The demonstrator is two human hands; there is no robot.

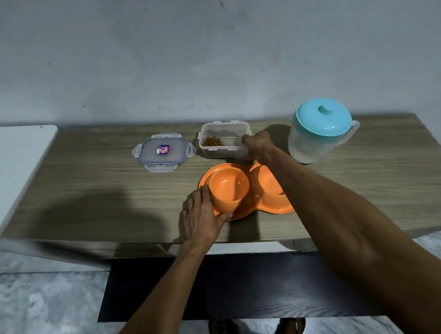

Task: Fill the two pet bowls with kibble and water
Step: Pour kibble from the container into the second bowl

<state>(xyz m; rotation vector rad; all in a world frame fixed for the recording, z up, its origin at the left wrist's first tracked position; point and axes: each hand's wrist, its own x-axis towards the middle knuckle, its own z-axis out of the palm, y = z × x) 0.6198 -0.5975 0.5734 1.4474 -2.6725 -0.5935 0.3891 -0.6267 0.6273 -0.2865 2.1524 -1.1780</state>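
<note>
Sandalled feet and a dark mat nearest, on the floor. Left hand on the near-left rim of the orange plastic double pet bowl, fingers fairly straight, thumb on the near edge. It looks like a steadying press, not a grip. Both cups look empty, so nothing is filled yet. Bowl sits mid wooden surface, near edge.

Right hand reaches over the right cup, fingers wrapped round the right end of the clear rectangular plastic container, just behind the bowl. Brown kibble is piled at its left end. Likely about to lift and tip.

The container's clip-lock lid lies flat to the left, out of the way. Translucent pitcher with teal lid is far right, close to the right forearm, so a knock risk.
</note>
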